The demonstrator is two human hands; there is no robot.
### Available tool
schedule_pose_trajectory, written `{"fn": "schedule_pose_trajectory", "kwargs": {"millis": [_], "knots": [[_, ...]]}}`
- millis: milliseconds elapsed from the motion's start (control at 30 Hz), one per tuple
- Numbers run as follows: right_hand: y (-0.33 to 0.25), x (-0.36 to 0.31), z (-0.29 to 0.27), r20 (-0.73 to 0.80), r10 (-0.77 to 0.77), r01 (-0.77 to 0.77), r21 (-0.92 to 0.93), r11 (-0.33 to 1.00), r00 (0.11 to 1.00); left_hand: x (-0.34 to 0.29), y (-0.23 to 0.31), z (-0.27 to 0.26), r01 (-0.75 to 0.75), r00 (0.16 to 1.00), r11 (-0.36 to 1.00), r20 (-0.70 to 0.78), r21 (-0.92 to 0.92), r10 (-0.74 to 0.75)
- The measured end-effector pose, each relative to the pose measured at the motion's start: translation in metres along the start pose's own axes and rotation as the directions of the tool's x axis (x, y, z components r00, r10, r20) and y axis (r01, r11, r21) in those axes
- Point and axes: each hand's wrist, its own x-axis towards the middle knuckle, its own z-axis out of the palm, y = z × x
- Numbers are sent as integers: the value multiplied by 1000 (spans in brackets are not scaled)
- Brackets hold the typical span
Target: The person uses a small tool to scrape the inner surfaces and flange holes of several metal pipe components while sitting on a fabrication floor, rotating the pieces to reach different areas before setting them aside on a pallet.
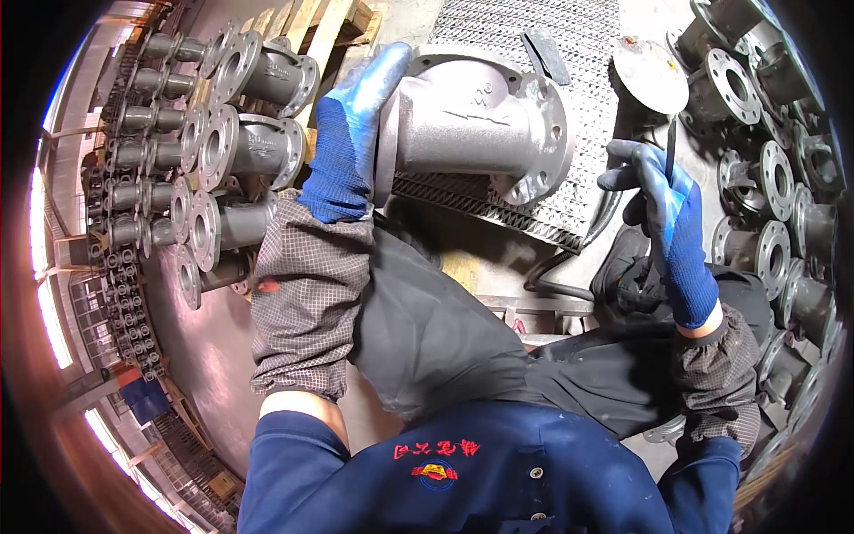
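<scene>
A grey cast-metal valve body (467, 120) with round flanges lies on its side on a ridged metal grating. My left hand (356, 111), in a blue coated glove, grips the flange at its left end, thumb stretched along the top. To the right of the casting, apart from it, my right hand (658, 191) is raised in a matching glove. Its fingers are bent, and a thin black rod (672, 142) stands up out of the grip. The rod's lower end is hidden by the glove.
The metal grating (551, 22) carries a flat dark piece (544, 58). A pale round disc (651, 76) stands beyond my right hand. A black hose (569, 258) curls below the grating. Flanged castings crowd the left (258, 147) and right (774, 178). A wooden pallet (334, 27) lies far left.
</scene>
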Motion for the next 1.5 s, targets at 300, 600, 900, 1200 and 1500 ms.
{"fn": "schedule_pose_trajectory", "kwargs": {"millis": [300, 600, 900, 1200, 1500], "knots": [[-13, 2, 10, 68, -88, 79, 130, 988, 994, 5, 57, 1, 447, 862, 678, 79, -583, -500], [-24, 9, 29, 98, -87, 62, 232, 971, 991, -17, 40, 6, -34, 999, 990, -33, -135, 30], [-21, 9, 20, 246, -135, 98, 154, 983, 960, -22, 30, 10, -201, 976, 970, -63, 140, 211], [-29, -2, 19, 274, -169, 156, 69, 985, 947, -22, 14, 2, 411, 788, 432, 75, -803, -611], [-32, 27, 74, 145, -367, 350, 132, 928, 919, -25, 33, 2, 326, 906, 501, 113, -802, -409]]}}
